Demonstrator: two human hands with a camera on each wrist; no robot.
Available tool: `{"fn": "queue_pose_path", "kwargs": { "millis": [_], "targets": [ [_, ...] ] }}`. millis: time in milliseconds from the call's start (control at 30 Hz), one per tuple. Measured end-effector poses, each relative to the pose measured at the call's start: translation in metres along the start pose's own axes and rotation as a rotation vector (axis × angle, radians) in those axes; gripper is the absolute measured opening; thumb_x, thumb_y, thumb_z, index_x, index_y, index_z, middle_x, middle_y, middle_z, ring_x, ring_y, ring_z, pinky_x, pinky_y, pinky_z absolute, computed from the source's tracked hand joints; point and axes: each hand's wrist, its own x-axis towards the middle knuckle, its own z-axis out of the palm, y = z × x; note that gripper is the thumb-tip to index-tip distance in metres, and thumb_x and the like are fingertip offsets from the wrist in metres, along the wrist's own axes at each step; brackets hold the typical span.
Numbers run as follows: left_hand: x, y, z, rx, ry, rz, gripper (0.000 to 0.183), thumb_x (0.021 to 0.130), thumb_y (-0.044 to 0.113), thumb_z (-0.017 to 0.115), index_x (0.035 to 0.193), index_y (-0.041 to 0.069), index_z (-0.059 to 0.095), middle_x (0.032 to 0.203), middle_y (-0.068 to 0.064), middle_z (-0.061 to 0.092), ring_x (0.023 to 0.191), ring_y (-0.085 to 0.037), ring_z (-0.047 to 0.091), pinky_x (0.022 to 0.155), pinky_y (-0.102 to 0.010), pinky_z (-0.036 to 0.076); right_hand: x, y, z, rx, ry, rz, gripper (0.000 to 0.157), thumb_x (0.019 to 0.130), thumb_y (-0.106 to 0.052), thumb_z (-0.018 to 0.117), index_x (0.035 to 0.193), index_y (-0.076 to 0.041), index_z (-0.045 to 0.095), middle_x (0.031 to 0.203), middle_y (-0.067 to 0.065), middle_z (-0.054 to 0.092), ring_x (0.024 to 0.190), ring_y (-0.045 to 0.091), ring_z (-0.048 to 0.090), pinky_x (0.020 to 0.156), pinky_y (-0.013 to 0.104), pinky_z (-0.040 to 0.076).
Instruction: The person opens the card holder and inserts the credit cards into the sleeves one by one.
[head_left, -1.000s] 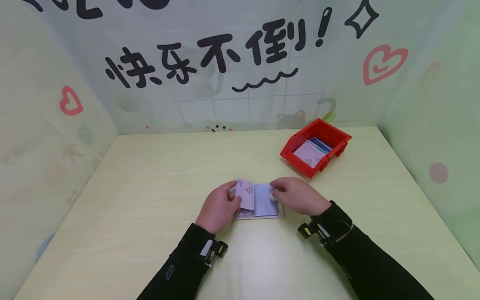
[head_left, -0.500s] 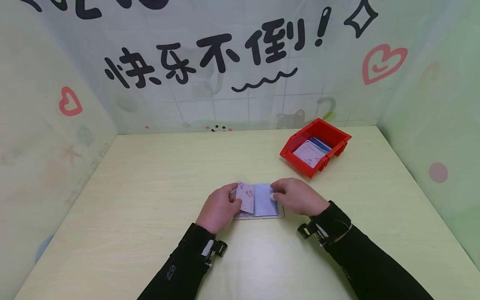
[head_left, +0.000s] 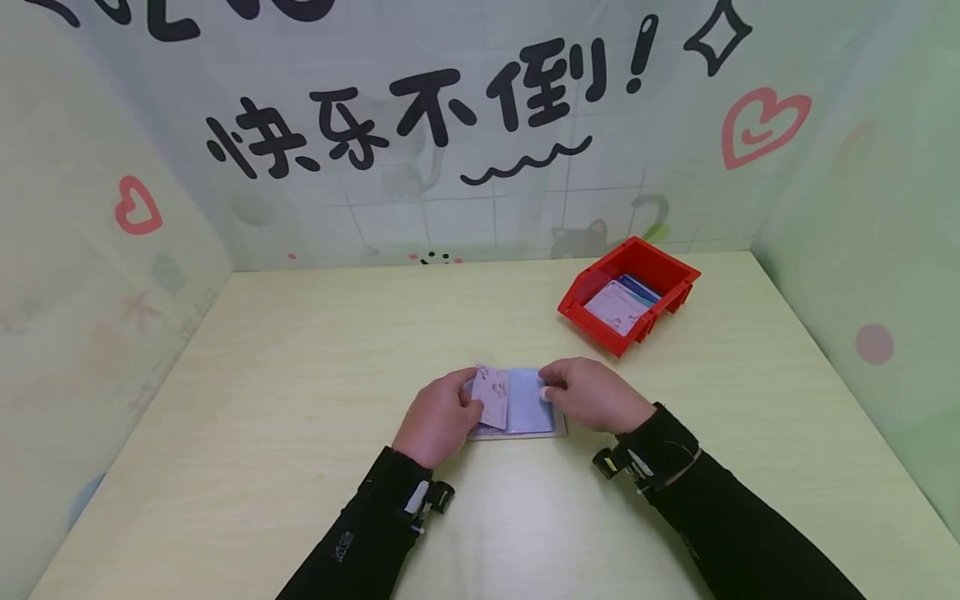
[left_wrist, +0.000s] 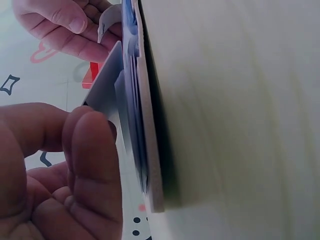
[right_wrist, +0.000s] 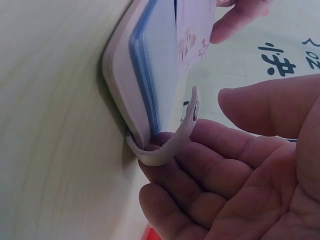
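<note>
An open card holder [head_left: 530, 405] lies on the table with clear bluish sleeves showing. My left hand [head_left: 437, 419] pinches a small pink printed card [head_left: 492, 396] over the holder's left half. In the left wrist view the card [left_wrist: 106, 82] stands tilted up from the sleeves. My right hand [head_left: 597, 395] is at the holder's right edge, its fingertips against the cover. Beside those fingers, a pale snap strap [right_wrist: 162, 154] curves up from the edge. The right thumb stays apart from the strap in the right wrist view.
A red bin [head_left: 662, 265] stands at the back right of the wooden table [head_left: 337, 350]. Inside it lie a pink card [head_left: 617, 306] and some blue ones. Printed fabric walls border the table at the back and both sides.
My left hand has brought the pink card slightly down toward the near edge of the holder. The right hand has stayed nearly still at the holder's edge.
</note>
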Motion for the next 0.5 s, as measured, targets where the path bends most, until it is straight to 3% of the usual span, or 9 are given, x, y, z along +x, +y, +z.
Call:
{"fn": "queue_pose_path", "kwargs": {
  "millis": [500],
  "targets": [
    [0.002, 0.007, 0.0059, 0.062, 0.002, -0.018, 0.053, 0.101, 0.018, 0.069, 0.15, 0.003, 0.056, 0.073, -0.002, 0.054, 0.068, -0.017, 0.055, 0.062, -0.029, 0.039, -0.0001, 0.0009, 0.0005, -0.02, 0.001, -0.016, 0.044, 0.103, -0.017, 0.067, 0.146, -0.006, 0.063, 0.143, 0.011, 0.066, 0.127, 0.027, 0.063, 0.103, 0.043, 0.058]
  ]
}}
